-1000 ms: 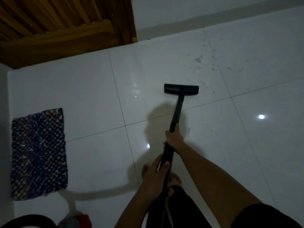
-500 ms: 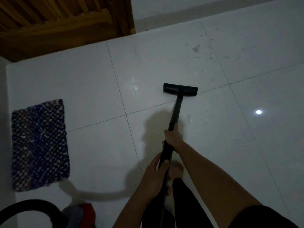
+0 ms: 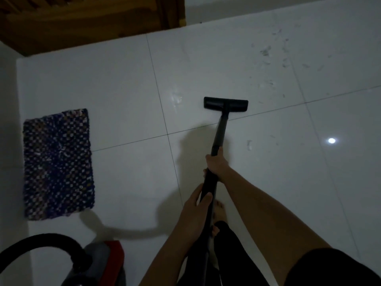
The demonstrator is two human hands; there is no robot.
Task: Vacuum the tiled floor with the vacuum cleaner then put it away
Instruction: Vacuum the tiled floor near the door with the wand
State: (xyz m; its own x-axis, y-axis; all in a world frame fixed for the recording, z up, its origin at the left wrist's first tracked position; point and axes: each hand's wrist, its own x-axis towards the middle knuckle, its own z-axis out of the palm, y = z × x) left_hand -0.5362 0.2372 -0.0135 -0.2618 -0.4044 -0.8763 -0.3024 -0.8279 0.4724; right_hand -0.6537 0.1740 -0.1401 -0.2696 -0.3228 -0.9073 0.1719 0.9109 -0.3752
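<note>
The right hand [image 3: 216,164] is closed round the black wand [image 3: 220,131] of the vacuum cleaner, high on the tube, and the left hand [image 3: 198,203] is wrapped loosely round the same tube lower down, nearer the body, thumb on top. From the hands the wand slopes forward to the floor head [image 3: 226,103], which lies flat on the tiled floor [image 3: 268,182] just beyond a grout line, near the middle of the visible floor. Scattered debris [image 3: 268,56] lies further out, towards the far right corner by the wall, well apart from the head and not yet reached; one pale scrap [image 3: 249,144] sits to the right of the wand. The red and grey vacuum body [image 3: 105,263] stands at the near left edge of the floor, its black hose [image 3: 41,242] arching leftward. A woven mat [image 3: 58,164] lies along the left edge.

Likely troubles: reaching for the far debris could pull the hose taut and drag or tip the body; a bare foot [image 3: 218,209] beside the wand's lower end could get knocked; a leftward sweep might suck up the mat's edge.
</note>
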